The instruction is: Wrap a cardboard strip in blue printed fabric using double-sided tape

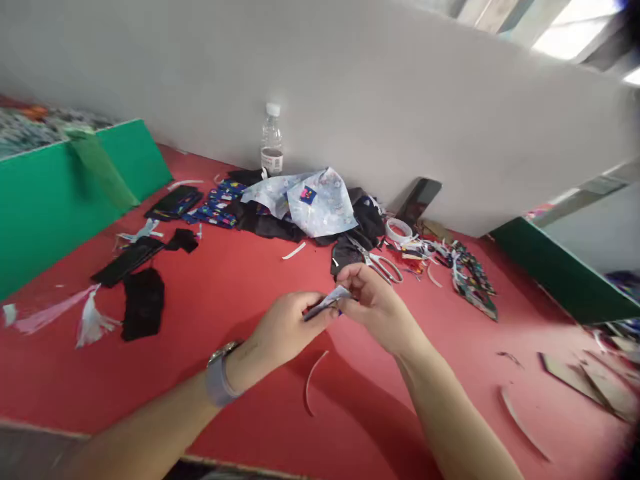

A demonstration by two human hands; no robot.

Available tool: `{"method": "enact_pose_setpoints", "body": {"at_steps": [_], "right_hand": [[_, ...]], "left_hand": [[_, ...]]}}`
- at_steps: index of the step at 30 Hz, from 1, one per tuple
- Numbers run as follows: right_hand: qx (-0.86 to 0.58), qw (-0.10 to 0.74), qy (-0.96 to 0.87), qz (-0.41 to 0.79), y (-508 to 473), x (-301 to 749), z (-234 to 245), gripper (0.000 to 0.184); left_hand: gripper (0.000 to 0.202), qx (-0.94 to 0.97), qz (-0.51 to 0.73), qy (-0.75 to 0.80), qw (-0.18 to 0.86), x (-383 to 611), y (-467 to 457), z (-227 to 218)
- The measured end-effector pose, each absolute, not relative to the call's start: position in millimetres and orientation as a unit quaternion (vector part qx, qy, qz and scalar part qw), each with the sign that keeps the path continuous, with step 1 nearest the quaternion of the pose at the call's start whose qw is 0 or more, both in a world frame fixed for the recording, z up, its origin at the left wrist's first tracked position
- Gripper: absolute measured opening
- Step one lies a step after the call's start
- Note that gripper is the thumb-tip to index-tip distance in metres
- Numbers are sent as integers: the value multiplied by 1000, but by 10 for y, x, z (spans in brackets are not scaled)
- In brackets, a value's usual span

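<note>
Both hands meet above the middle of the red table. My left hand (293, 325), with a watch on its wrist, pinches a small folded piece of fabric (327, 301), pale on top and dark along its lower edge. The fingers of my right hand (370, 303) close on the far end of that same piece, and its fingertips partly hide it. Just beyond the right hand lies a pair of scissors (393, 268) against dark cloth. A thin curved strip (309, 387) rests on the table below the hands.
Light blue printed fabric (323, 203) covers black cloth at the back, beside a plastic bottle (272, 143). A tape roll (399, 231) and a phone (423, 200) are at the back right. Black fabric pieces (143, 303) lie left. Green partitions (40, 207) bound the sides.
</note>
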State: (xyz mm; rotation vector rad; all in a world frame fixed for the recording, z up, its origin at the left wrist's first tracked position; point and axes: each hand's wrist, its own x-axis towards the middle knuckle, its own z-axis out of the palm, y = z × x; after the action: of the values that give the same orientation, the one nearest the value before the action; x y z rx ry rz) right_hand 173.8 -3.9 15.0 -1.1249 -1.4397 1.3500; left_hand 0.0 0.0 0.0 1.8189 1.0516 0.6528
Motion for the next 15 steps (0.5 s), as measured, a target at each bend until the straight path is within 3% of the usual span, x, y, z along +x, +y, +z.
{"method": "enact_pose_setpoints", "body": {"at_steps": [9, 12, 15], "right_hand": [[-453, 457, -539, 543, -49, 1639, 124, 24], [-458, 452, -548, 534, -58, 1647, 120, 21], [-463, 438, -565, 524, -48, 1688, 141, 28]], "left_hand": [[32, 789, 270, 437, 338, 0, -31, -17], [33, 771, 277, 440, 368, 3, -22, 1], [41, 707, 286, 446, 468, -1, 11, 5]]}}
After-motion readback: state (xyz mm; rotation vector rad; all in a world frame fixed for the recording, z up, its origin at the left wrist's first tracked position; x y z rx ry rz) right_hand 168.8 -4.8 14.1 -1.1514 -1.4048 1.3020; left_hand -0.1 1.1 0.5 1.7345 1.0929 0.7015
